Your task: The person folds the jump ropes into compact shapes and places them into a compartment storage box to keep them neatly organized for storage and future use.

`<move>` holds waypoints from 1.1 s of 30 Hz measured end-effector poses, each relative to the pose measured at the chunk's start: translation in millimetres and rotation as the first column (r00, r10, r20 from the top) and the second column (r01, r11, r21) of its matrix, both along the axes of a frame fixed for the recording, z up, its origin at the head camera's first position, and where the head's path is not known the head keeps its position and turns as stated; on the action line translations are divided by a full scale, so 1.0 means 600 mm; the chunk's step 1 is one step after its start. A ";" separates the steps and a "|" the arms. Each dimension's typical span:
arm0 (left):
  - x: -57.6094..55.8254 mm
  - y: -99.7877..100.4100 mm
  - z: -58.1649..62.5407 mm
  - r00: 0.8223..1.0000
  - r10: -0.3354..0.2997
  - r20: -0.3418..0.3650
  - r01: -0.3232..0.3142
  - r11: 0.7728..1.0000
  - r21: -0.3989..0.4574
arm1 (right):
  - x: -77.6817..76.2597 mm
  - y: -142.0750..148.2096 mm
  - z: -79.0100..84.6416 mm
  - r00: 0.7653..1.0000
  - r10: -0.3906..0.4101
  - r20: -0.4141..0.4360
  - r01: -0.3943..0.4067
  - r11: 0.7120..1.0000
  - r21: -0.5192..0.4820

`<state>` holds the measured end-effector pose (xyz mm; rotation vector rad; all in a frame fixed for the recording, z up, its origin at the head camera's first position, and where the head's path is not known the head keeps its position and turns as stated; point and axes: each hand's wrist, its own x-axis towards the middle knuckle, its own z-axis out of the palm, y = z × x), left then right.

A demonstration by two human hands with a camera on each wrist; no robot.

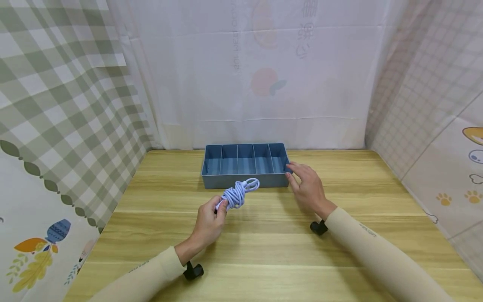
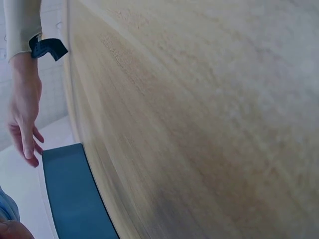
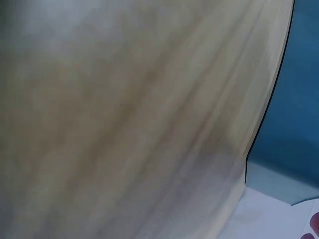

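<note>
In the head view, my left hand (image 1: 209, 221) pinches a bundled pale lavender cable (image 1: 235, 196) between thumb and fingers, in front of a blue-grey divided box (image 1: 245, 181). The cable is wound round itself, with a loop sticking out toward the right. My right hand (image 1: 308, 186) is at the box's front right corner, thumb and fingers apart; whether the fingertips touch the box, I cannot tell. The left wrist view also has the right hand (image 2: 24, 117) by the corner of the box (image 2: 75, 194), fingers loosely bent. A bit of the cable (image 2: 7, 205) shows at its lower left edge.
The box has several side-by-side compartments and sits near the back edge of the wood-grain table (image 1: 264, 260). A white printed curtain (image 1: 196, 84) hangs behind it. A checked curtain (image 1: 68, 75) hangs at the left and another patterned curtain (image 1: 426, 96) at the right.
</note>
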<state>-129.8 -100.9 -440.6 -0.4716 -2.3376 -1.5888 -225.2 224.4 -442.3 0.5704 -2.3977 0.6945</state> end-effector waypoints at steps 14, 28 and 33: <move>0.003 -0.001 0.005 0.999 0.013 0.033 -0.014 1.000 0.011 | -0.015 0.002 -0.009 0.994 -0.053 0.093 0.054 0.999 -0.002; 0.000 -0.003 0.003 0.999 0.016 0.028 -0.017 1.000 0.020 | -0.015 -0.010 -0.007 0.990 -0.077 0.119 0.087 0.993 -0.082; -0.001 -0.005 0.004 0.998 0.017 0.059 -0.020 0.999 0.050 | -0.015 -0.009 -0.008 0.991 -0.078 0.111 0.088 0.992 -0.087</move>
